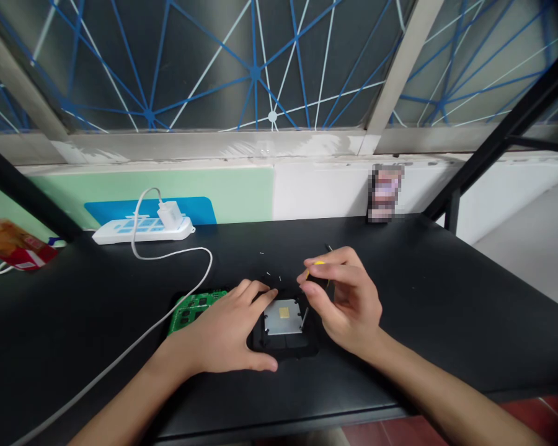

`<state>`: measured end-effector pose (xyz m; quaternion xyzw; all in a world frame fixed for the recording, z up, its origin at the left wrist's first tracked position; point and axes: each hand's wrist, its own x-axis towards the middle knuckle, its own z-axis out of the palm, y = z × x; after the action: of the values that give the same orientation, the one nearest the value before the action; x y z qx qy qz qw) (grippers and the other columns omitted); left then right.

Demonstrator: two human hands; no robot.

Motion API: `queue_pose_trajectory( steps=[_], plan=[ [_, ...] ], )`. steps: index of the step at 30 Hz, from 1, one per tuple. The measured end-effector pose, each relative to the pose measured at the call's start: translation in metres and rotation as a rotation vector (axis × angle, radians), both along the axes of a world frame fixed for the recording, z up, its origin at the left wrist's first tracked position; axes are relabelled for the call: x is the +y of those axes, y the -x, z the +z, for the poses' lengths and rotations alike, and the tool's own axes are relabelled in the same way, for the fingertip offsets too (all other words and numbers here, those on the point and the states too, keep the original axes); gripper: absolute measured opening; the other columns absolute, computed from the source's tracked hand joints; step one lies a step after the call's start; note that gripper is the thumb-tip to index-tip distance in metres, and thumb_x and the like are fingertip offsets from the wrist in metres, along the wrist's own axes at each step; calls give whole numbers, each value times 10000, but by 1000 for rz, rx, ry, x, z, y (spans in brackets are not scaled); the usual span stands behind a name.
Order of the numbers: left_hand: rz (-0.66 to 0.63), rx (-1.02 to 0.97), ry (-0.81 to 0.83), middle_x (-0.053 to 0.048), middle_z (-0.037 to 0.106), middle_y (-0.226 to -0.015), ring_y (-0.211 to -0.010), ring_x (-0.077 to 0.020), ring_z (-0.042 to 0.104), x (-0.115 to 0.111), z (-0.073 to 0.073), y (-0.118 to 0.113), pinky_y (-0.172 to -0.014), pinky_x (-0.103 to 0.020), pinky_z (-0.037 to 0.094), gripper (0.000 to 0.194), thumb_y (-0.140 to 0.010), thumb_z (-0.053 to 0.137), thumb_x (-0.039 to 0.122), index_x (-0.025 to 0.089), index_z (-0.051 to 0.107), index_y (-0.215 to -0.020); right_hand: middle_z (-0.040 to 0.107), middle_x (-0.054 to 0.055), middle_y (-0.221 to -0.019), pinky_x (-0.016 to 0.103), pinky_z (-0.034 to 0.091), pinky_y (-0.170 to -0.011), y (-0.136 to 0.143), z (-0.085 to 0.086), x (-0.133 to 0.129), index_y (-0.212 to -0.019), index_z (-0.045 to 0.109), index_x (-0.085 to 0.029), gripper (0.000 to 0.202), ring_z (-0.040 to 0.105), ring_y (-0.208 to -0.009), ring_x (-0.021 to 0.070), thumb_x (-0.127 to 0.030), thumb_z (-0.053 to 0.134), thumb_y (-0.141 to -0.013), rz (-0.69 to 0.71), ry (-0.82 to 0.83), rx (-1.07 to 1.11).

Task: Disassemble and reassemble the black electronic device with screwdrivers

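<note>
A black plastic housing [283,353] lies near the front of the table, with a silver metal plate [274,321] inside it. On the plate is a small gold-coloured square [284,313]. My left hand [227,331] spans the housing's left side, thumb at the near edge and fingertips at the far edge, holding it. In my right hand [353,303] is a screwdriver [317,280] with a black and yellow handle. Its shaft slants down to the plate's right edge; the exact tip contact is unclear. Partly under my left hand sits a green circuit board [198,303].
Several tiny screws [268,274] lie beyond the housing. A white cable [167,253] runs from a power strip [144,230] across the table's left side. A red-orange package [16,244] is far left; a blurred upright phone-like object [385,193] leans on the wall.
</note>
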<state>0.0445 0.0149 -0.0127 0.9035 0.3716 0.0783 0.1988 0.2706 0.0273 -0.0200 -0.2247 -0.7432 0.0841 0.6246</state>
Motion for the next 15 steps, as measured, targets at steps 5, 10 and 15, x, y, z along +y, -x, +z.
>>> queue_pose_trajectory(
  steps=[5,10,15],
  plan=[
    [-11,-13,-14,-121,482,-1377,-1259,-359,471,1,-3,1,-1077,-517,437,931,-750,795,578,223,371,-1500,680,80,-1108,399,633,-702,2,-2,-3,-1283,567,-242,354,707,-865,183,-112,465,-970,148,135,73],
    [-3,7,-6,-116,483,-1371,-1254,-341,471,0,0,-1,-1081,-508,434,914,-754,802,549,224,370,-1490,666,85,-1123,394,643,-688,2,-3,-2,-1242,564,-244,285,709,-855,184,-176,499,-973,165,106,69],
    [-6,-4,13,-108,483,-1363,-1244,-345,470,0,0,0,-1060,-521,440,886,-760,800,543,268,378,-1490,609,58,-1063,375,630,-652,1,-1,1,-1172,600,-276,384,683,-808,181,-150,733,-835,44,2,13]
  ],
)
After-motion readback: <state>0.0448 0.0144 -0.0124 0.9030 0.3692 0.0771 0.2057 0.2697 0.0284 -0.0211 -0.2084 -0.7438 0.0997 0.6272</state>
